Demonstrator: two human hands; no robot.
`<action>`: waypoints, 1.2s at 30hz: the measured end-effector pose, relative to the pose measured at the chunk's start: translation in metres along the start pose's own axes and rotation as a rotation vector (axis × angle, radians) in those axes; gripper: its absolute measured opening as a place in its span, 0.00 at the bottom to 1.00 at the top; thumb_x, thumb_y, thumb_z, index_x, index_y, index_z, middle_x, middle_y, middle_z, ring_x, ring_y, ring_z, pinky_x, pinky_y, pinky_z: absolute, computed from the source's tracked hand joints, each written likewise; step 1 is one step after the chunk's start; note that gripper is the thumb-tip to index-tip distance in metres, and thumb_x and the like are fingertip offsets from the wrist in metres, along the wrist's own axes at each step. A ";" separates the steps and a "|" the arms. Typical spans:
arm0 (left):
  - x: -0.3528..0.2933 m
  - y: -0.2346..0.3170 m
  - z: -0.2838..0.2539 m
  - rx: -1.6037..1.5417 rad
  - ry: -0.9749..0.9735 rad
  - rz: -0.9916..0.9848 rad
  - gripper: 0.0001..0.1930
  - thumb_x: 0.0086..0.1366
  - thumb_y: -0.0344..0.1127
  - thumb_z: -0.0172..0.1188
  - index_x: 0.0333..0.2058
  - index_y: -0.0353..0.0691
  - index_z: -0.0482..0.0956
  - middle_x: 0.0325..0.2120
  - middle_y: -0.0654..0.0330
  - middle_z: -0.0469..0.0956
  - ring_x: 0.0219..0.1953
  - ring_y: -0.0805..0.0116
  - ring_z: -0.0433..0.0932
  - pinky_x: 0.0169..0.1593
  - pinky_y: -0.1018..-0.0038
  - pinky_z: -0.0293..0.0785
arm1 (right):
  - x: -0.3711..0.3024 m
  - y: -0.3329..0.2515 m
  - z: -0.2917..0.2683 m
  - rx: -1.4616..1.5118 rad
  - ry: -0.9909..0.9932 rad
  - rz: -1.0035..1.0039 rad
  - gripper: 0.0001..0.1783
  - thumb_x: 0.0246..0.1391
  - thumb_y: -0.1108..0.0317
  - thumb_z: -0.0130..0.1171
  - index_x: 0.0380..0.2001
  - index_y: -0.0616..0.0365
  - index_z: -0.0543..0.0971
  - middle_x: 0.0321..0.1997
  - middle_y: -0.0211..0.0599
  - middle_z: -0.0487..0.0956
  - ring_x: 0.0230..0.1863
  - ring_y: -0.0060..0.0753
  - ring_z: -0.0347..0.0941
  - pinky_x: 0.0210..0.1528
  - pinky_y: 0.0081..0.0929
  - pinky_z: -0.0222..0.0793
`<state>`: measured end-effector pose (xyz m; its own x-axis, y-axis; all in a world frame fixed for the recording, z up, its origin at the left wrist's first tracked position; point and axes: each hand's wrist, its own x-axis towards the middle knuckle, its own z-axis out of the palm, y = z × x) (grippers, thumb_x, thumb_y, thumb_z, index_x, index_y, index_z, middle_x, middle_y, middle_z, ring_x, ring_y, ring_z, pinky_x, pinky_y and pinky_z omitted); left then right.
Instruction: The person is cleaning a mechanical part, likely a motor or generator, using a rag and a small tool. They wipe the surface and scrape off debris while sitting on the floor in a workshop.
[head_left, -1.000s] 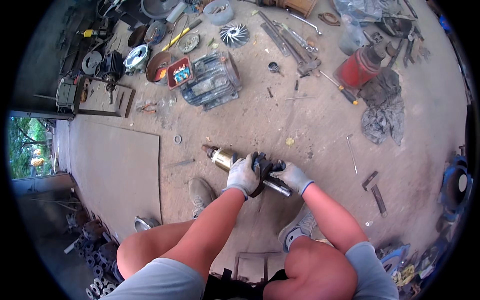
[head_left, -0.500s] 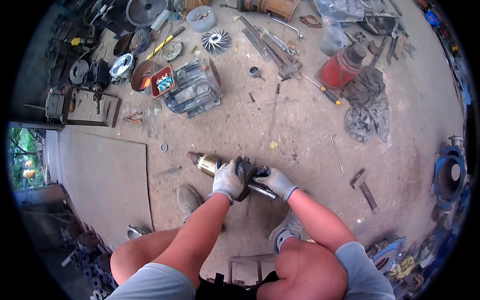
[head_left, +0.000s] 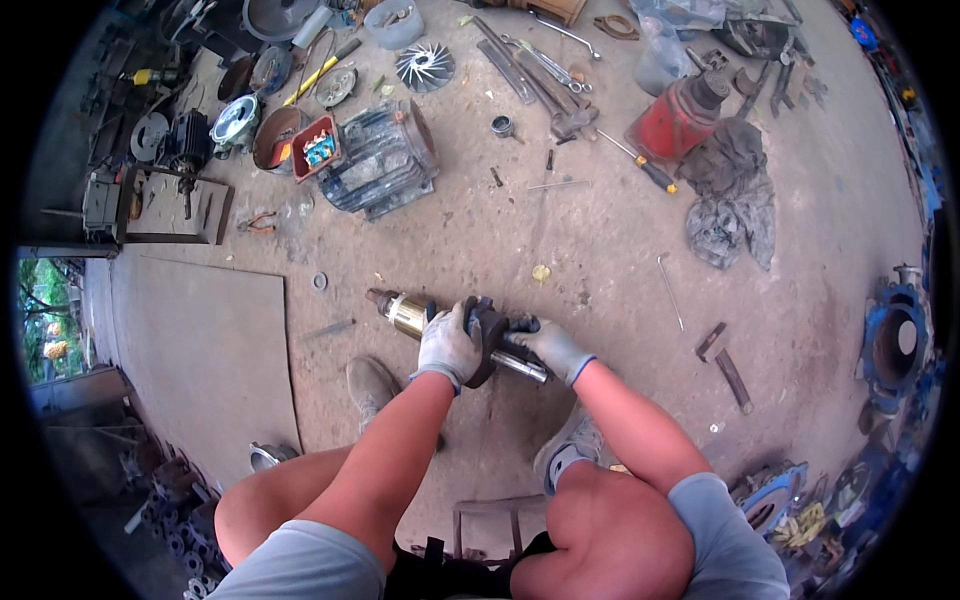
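Between my lower legs, low over the floor, lies a shaft assembly with a brass-coloured cylinder [head_left: 406, 314] at its left end. A dark round flange [head_left: 487, 350] sits along its middle, and a bright steel shaft [head_left: 522, 367] sticks out to the right. My gloved left hand [head_left: 450, 345] is closed around the part between cylinder and flange. On the right side of the flange, my gloved right hand [head_left: 550, 347] grips with curled fingers just above the steel shaft. Its fingertips are partly hidden against the dark metal.
A motor housing [head_left: 385, 165] stands ahead on the left. Beyond are wrenches [head_left: 548, 68], a red bottle jack [head_left: 672, 128] and a grey rag [head_left: 735, 205]. A hammer [head_left: 728, 375] lies to the right. A flat sheet [head_left: 215, 340] covers floor at left.
The whole scene has shifted slightly up and left in the picture. My right hand's fingers have moved a little on the flange; both hands still hold the shaft assembly.
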<state>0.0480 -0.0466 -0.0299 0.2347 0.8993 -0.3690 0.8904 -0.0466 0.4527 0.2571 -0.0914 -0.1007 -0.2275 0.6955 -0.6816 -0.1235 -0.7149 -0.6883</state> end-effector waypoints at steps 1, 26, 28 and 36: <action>-0.002 -0.004 -0.002 0.014 -0.009 -0.013 0.23 0.74 0.38 0.53 0.66 0.43 0.73 0.48 0.42 0.85 0.56 0.41 0.81 0.75 0.47 0.60 | -0.005 -0.011 0.002 0.081 0.010 0.063 0.16 0.66 0.65 0.70 0.51 0.63 0.84 0.47 0.34 0.87 0.46 0.26 0.81 0.52 0.27 0.77; 0.001 0.004 0.000 0.014 -0.024 -0.032 0.24 0.73 0.38 0.55 0.66 0.42 0.73 0.48 0.42 0.85 0.58 0.42 0.80 0.75 0.49 0.60 | 0.008 0.002 -0.007 -0.282 -0.081 0.026 0.16 0.70 0.59 0.61 0.44 0.62 0.88 0.36 0.38 0.89 0.37 0.27 0.82 0.43 0.32 0.77; 0.002 0.004 0.002 0.031 -0.021 -0.021 0.24 0.74 0.39 0.54 0.66 0.42 0.73 0.49 0.43 0.85 0.58 0.43 0.80 0.75 0.49 0.60 | 0.012 0.003 -0.009 -0.312 -0.079 0.007 0.14 0.68 0.62 0.62 0.44 0.62 0.88 0.38 0.39 0.89 0.38 0.28 0.83 0.44 0.32 0.78; 0.003 -0.002 0.004 0.051 -0.018 -0.019 0.24 0.74 0.40 0.53 0.66 0.41 0.74 0.49 0.43 0.85 0.58 0.43 0.81 0.75 0.49 0.60 | -0.003 -0.013 0.015 -0.353 0.051 -0.128 0.12 0.60 0.74 0.68 0.47 0.58 0.86 0.43 0.38 0.89 0.42 0.32 0.85 0.48 0.34 0.80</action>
<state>0.0487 -0.0461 -0.0353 0.2242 0.8925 -0.3915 0.9133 -0.0522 0.4039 0.2445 -0.0850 -0.0859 -0.1826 0.7868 -0.5896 0.1946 -0.5589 -0.8061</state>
